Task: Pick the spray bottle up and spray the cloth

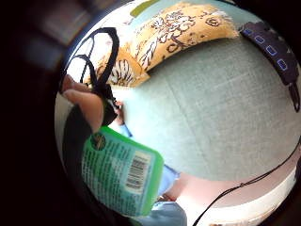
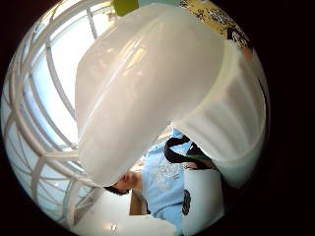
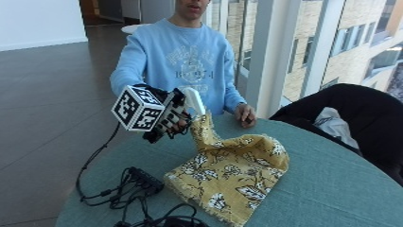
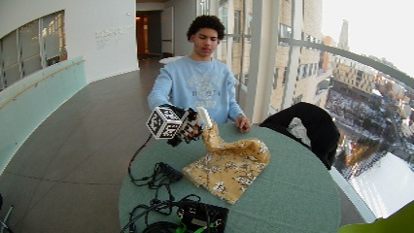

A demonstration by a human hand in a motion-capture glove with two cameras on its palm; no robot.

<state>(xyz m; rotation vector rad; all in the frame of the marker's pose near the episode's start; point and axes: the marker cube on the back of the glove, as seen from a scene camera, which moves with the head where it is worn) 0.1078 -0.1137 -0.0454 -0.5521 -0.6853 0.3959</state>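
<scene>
My gloved right hand [image 3: 169, 118] grips a spray bottle above the round teal table [image 3: 327, 189]. The bottle's white spray head [image 3: 193, 100] sticks out above the fingers and points toward the cloth. Its green labelled body [image 1: 123, 173] lies against the palm, and the spray head [image 2: 147, 88] fills the thumb side palm view. A yellow floral cloth [image 3: 236, 175] lies crumpled on the table. One corner of it [image 3: 203, 128] stands up in a peak right below the nozzle; I cannot tell what holds it up. In the wide outside view the hand [image 4: 184, 128] is at the cloth's [image 4: 230, 167] far left end.
The person's bare left hand [image 3: 245, 115] rests on the table's far edge. A black power strip [image 3: 146, 178] with tangled cables lies at the near left. A dark jacket [image 3: 353, 111] hangs over a chair on the right. Windows stand behind.
</scene>
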